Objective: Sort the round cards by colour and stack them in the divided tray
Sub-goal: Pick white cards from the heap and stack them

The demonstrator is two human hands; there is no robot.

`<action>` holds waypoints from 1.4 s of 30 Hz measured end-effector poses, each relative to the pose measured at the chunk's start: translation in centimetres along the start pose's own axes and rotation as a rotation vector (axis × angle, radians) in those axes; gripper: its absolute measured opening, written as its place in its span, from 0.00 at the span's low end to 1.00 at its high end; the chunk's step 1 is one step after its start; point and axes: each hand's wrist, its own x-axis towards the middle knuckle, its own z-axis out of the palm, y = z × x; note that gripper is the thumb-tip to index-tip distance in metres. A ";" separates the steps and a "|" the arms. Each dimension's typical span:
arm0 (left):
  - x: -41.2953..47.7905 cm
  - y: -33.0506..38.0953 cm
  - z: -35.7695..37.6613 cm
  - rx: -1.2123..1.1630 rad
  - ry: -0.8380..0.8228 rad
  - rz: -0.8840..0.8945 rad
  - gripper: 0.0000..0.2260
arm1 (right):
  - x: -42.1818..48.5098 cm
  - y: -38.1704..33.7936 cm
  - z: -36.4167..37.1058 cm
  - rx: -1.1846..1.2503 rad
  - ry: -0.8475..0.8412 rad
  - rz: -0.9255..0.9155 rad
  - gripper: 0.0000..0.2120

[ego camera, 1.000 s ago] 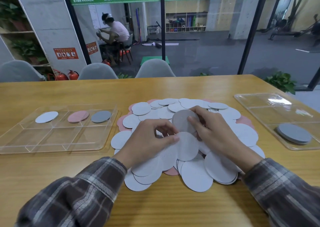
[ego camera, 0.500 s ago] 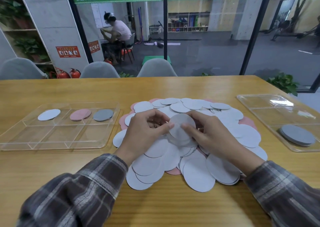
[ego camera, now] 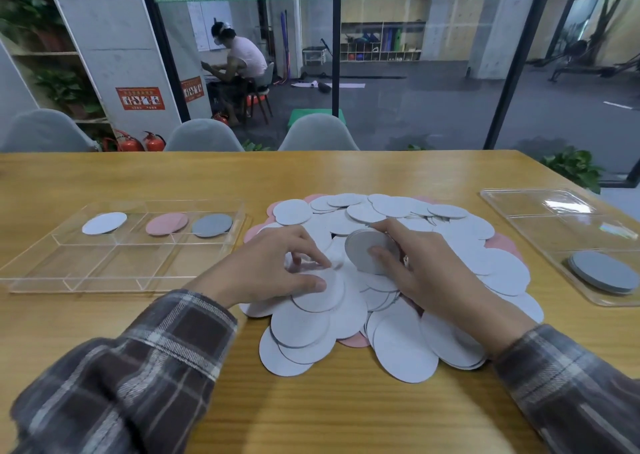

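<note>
A tilted stack of grey round cards (ego camera: 363,251) is gripped by the right hand (ego camera: 433,277) at frame centre, over a heap of pale round cards (ego camera: 398,349) on the wooden table (ego camera: 311,412). The left hand (ego camera: 270,266) is curled on the heap; any pinch cannot be told. The clear divided tray (ego camera: 114,270) is seen at left.

I count two clear trays: a left tray (ego camera: 121,247) and a right tray (ego camera: 554,225). The left tray has three single cards: one white card (ego camera: 104,223), one pink card (ego camera: 167,224), one grey card (ego camera: 212,225). I see two grey stacks: a tray stack (ego camera: 604,271) and a held stack (ego camera: 362,249) in the right hand (ego camera: 426,273). The left hand (ego camera: 273,266) makes two hands. The pile (ego camera: 398,353) has too many to count.
</note>
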 end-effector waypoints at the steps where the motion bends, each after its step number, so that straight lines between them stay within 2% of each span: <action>1: 0.0 0.0 0.1 -0.001 0.014 0.003 0.10 | 0.0 0.0 -0.1 0.004 0.008 0.009 0.08; 8: 0.2 0.9 0.6 -0.252 0.175 0.031 0.05 | 0.1 -0.3 0.0 0.144 0.052 0.065 0.03; 15: 0.8 1.0 1.6 -0.531 0.278 0.031 0.05 | 0.1 -0.5 0.1 0.258 0.071 0.116 0.18; 19: 0.9 1.4 2.2 -0.602 0.298 -0.021 0.02 | 0.1 -0.7 0.0 0.300 0.048 0.143 0.16; 27: 0.9 3.3 3.6 -0.819 0.300 -0.214 0.08 | 0.1 -1.4 0.3 0.386 0.011 0.162 0.14; 30: 0.7 3.5 3.6 -0.708 0.260 -0.206 0.09 | 0.1 -1.4 0.5 0.279 0.007 0.120 0.18; 34: 0.2 3.4 3.0 -0.356 0.314 -0.059 0.09 | 0.0 -1.2 0.3 0.210 0.053 0.098 0.18; 36: -0.1 3.0 2.3 -0.196 0.231 0.014 0.08 | 0.0 -1.3 0.2 0.171 0.072 0.097 0.17; 39: -0.4 2.2 1.6 -0.127 0.038 -0.001 0.11 | 0.1 -1.2 0.0 0.114 0.097 0.102 0.14; 42: -0.3 2.2 1.5 -0.164 0.017 0.005 0.11 | 0.1 -1.2 0.1 0.059 0.066 0.081 0.15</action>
